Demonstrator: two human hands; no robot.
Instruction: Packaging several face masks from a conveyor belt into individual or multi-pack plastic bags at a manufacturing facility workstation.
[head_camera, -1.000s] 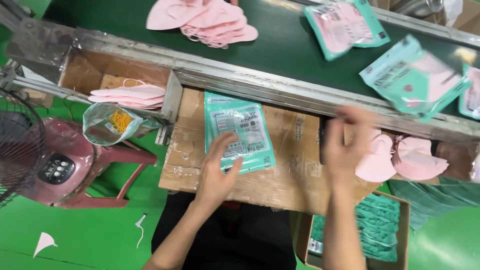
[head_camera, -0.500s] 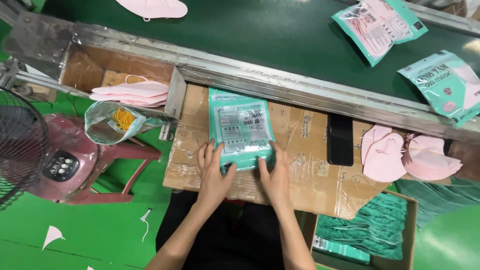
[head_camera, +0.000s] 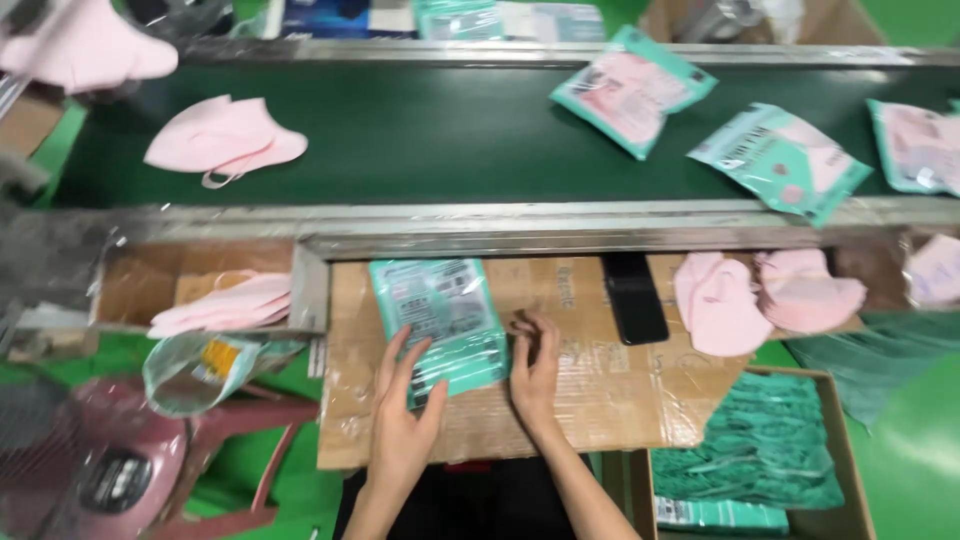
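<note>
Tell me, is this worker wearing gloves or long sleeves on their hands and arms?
Neither. The left hand and right hand are bare, with no gloves, rings or watch showing. Both forearms are uncovered as far as the picture's lower edge, so no sleeves show.

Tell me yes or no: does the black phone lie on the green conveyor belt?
No, the black phone lies on the brown cardboard sheet.

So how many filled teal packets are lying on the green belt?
3: one top centre, one right of it, one cut off at the right edge. More may lie out of frame.
</note>
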